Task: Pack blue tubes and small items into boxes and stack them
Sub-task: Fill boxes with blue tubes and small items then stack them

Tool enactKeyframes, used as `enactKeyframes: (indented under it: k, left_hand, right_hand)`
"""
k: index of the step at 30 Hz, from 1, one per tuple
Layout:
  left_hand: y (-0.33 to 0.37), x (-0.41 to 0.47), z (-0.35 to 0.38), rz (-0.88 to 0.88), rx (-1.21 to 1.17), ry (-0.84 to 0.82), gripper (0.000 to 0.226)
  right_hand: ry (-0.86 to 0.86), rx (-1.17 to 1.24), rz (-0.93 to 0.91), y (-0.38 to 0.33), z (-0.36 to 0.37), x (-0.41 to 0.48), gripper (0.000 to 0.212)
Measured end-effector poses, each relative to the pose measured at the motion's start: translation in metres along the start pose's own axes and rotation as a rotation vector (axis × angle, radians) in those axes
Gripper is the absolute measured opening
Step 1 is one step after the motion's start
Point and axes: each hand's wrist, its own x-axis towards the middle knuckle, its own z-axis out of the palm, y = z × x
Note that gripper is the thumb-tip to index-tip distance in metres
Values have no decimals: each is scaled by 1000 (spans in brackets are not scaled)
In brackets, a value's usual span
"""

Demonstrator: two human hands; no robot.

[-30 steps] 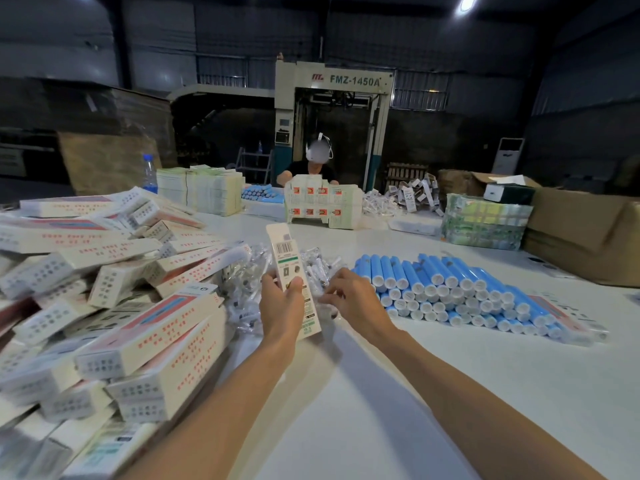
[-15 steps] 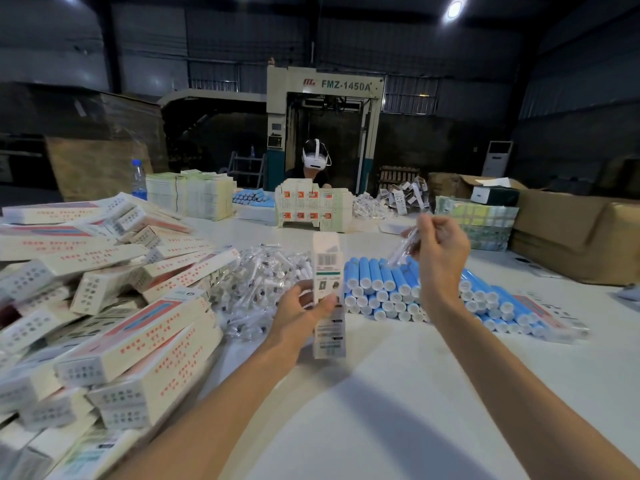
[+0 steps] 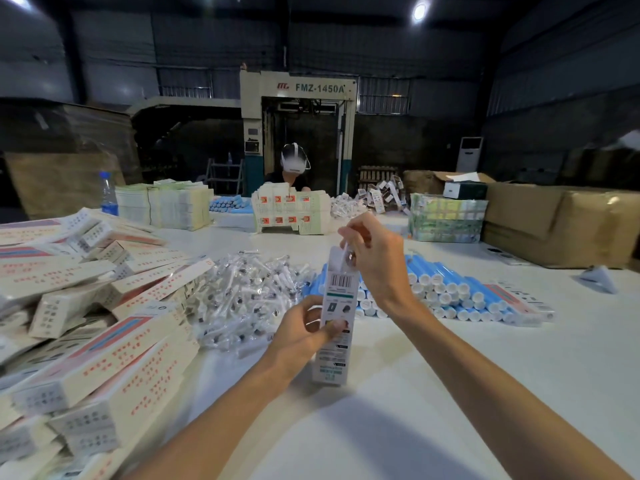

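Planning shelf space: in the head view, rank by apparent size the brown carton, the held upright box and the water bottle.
1. brown carton
2. upright box, enlarged by nearness
3. water bottle, far off

Bare forearms reaching in, left from 7 o'clock, right from 5 o'clock, left hand (image 3: 300, 336) curled round an upright box (image 3: 338, 299), thumb on its front, right hand (image 3: 375, 263) at 1 o'clock of the left, wrist bent, fingertips pinching a small clear packet (image 3: 347, 251).
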Motion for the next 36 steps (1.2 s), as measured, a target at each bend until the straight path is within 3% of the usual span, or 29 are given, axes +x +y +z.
enactKeyframes:
  k: [10,13,16,19,22,24,28,36]
  left_hand:
    - [1,0,1,-22,-11,56,63]
    - [0,0,1,-32,-15,60,64]
    - [0,0,1,-21,-10,69,62]
    - [0,0,1,-4,-3,70,59]
    - [-3,0,1,33,2,48,53]
    - [-4,0,0,92,4,30,63]
    - [3,-2,-5,216,107,-24,94]
    - [10,1,-10,263,280,-74,90]
  right_hand:
    - [-280,-393,-140,12,-5,-8,21]
    - [-283,-239,-14,17,-9,-16,27]
    - [-115,17,135,23,-17,-31,19]
    - [-210,140,225,34,-21,-52,27]
    - [-327,239,204,38,-12,-73,48]
    - [-308,291,204,39,-7,-76,54]
    - [-318,357,192,39,-9,-74,50]
    - [-378,278,137,40,-18,-70,41]
